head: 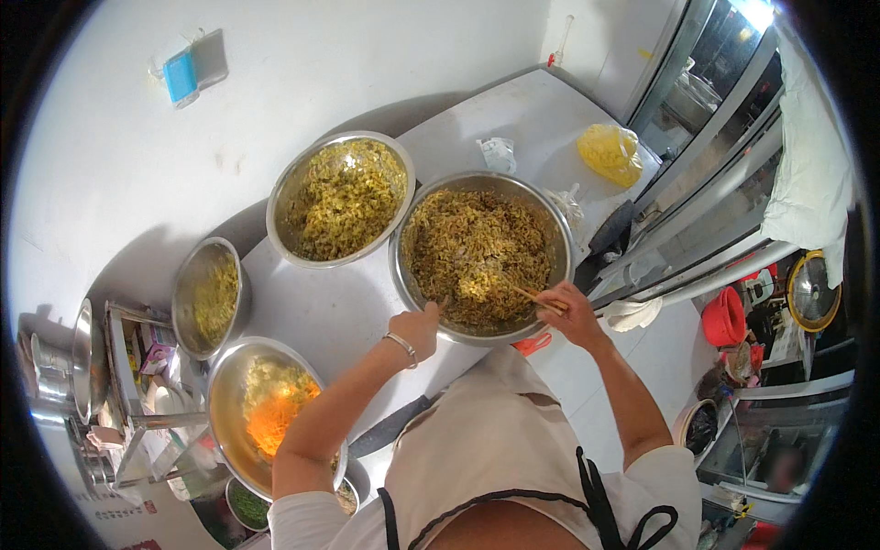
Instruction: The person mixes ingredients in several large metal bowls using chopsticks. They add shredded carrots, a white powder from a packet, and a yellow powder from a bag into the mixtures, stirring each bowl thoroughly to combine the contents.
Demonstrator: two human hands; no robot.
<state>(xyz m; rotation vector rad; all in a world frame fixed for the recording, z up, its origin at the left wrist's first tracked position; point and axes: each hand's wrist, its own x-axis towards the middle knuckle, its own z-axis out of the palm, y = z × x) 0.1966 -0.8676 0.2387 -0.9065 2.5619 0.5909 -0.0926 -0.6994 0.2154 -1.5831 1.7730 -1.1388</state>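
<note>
A large steel bowl holds a brown-and-yellow chopped mixture, with a paler yellow patch near its front. My right hand grips wooden chopsticks at the bowl's right front, their tips down in the mixture. At the left front of the same bowl is my left hand, fingers curled, a bracelet on the wrist. Whether it holds the rim or a utensil is unclear. Behind and to the left, a second steel bowl contains a similar yellow-green mixture.
Farther left on the table are a smaller steel bowl and a bowl with shredded orange food. A yellow bag and a white packet lie behind the main bowl. Glass sliding doors stand on the right.
</note>
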